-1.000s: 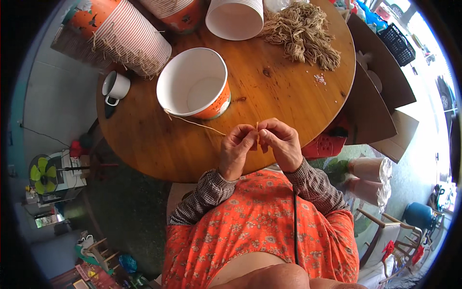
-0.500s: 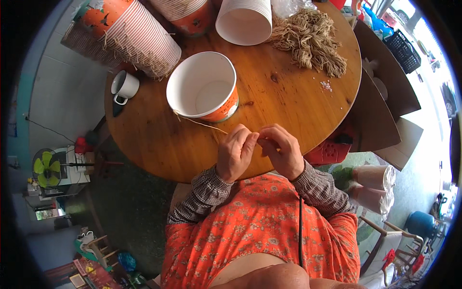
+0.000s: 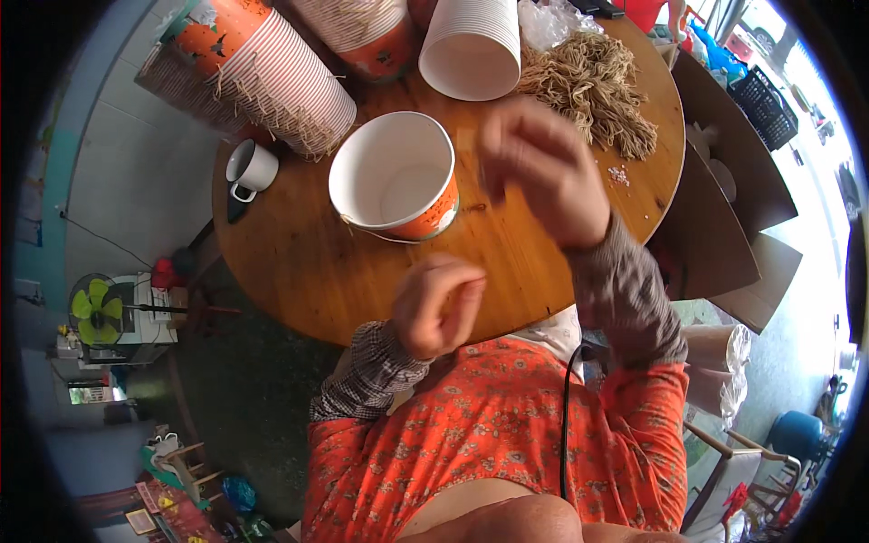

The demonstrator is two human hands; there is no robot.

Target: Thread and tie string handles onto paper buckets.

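A round orange paper tub point(image 3: 425, 213) with a white inside stands on the wooden table in front of me. A thin tan cord point(image 3: 389, 238) hangs along the near side of the tub, by its rim. My left hand point(image 3: 439, 306) is just below the tub, at the table's near edge, its fingers curled in toward the thumb with nothing visible in them. Raised over the table to the right of the tub is my right hand point(image 3: 543, 172). Motion smears its bent fingers, and what they hold, if anything, cannot be made out. Beyond it lies a heap of tan cords point(image 3: 593, 90).
Stacked paper tubs point(image 3: 290, 100) lie tilted at the far left, with another white stack point(image 3: 471, 68) at the back. An enamel mug point(image 3: 253, 167) stands at the table's left edge. Tiny pale bits point(image 3: 618, 176) are scattered at right. Cardboard boxes point(image 3: 701, 213) stand beyond the table's right edge.
My hands have parted: the right has risen up and away toward the cord heap, the left has stayed low. The cord, stretched from tub to fingers before, now hangs against the tub.
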